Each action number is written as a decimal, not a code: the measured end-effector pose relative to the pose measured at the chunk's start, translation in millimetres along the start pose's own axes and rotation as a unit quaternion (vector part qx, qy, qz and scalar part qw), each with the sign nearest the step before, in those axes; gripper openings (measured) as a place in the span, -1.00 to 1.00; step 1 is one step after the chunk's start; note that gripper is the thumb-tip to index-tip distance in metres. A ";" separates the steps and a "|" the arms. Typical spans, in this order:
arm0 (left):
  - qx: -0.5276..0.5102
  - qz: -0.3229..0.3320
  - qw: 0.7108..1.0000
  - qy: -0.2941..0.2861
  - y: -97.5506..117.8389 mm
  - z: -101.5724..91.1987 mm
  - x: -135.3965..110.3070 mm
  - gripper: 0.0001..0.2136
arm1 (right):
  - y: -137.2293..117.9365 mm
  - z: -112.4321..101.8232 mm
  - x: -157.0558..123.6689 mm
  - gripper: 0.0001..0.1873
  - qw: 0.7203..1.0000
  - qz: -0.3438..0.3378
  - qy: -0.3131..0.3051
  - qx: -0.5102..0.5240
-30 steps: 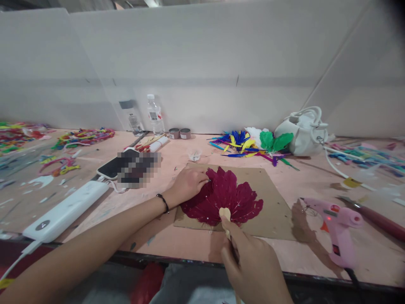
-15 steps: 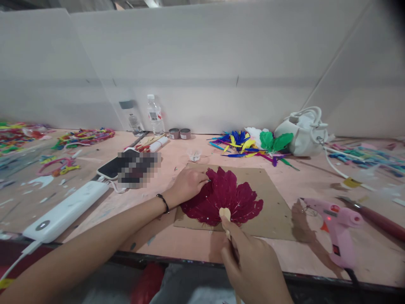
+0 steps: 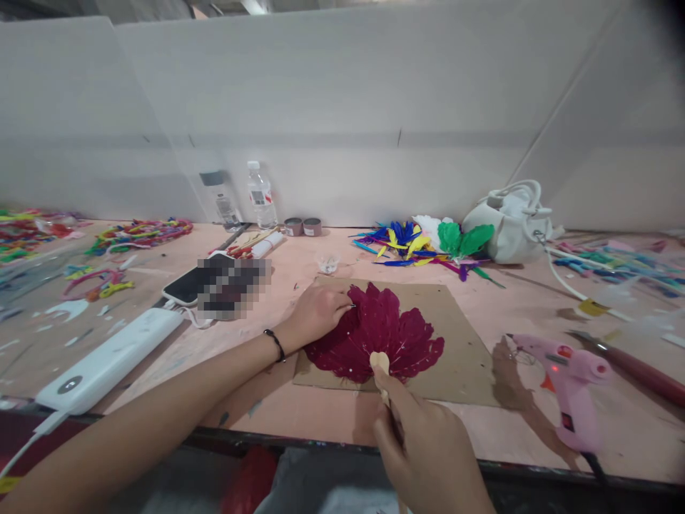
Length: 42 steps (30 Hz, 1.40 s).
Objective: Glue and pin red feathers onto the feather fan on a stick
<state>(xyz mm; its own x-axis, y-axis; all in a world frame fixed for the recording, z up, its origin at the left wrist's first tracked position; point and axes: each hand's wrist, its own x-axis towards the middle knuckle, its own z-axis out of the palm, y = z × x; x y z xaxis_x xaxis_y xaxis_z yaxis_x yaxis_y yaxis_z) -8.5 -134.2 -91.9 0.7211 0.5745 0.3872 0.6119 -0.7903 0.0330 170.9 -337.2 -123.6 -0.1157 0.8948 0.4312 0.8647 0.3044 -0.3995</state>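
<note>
A fan of dark red feathers [image 3: 382, 321] is spread on a flat piece of brown cardboard [image 3: 460, 343]. My left hand [image 3: 324, 308] reaches in from the left, its fingertips pinched at the upper left feathers; how much they grip is partly hidden. My right hand [image 3: 422, 435] is closed around a pale wooden stick with a rounded, heart-like end [image 3: 379, 360]. That end rests over the lower middle of the feathers, where they come together. White specks dot the feathers.
To the right lie a pink hot glue gun [image 3: 572, 385] and red-handled pliers [image 3: 636, 368]. A white bag [image 3: 506, 232] and colourful feathers [image 3: 412, 243] sit behind. On the left are a phone [image 3: 200, 278] and a white power bank [image 3: 112, 360]; bottles [image 3: 260, 196] stand at the wall.
Both hands, the wooden stick and the feathers hold nearly the same positions. The whole view has shifted very slightly.
</note>
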 end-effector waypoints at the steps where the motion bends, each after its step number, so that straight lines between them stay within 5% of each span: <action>1: 0.000 0.000 1.000 -0.001 0.0 -0.1 0.0 -0.82 | -0.5 -0.5 0.1 -0.37 1.000 0.001 0.001 -0.001; 30: -0.004 0.006 1.000 0.001 0.5 -1.2 0.6 -0.83 | -1.2 -2.7 0.9 -0.43 1.000 -0.013 0.017 0.000; 42: -0.015 0.029 0.999 0.020 -4.1 -0.5 -1.1 -0.82 | 5.4 12.1 -6.6 -0.40 1.000 0.005 0.022 0.011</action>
<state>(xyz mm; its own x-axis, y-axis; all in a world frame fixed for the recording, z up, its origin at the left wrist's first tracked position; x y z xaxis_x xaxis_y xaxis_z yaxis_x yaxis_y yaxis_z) -11.8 -131.7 -92.0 0.7412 0.5195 0.4250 0.5593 -0.8281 0.0368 170.5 -337.5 -138.4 -0.0853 0.8826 0.4624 0.8544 0.3036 -0.4218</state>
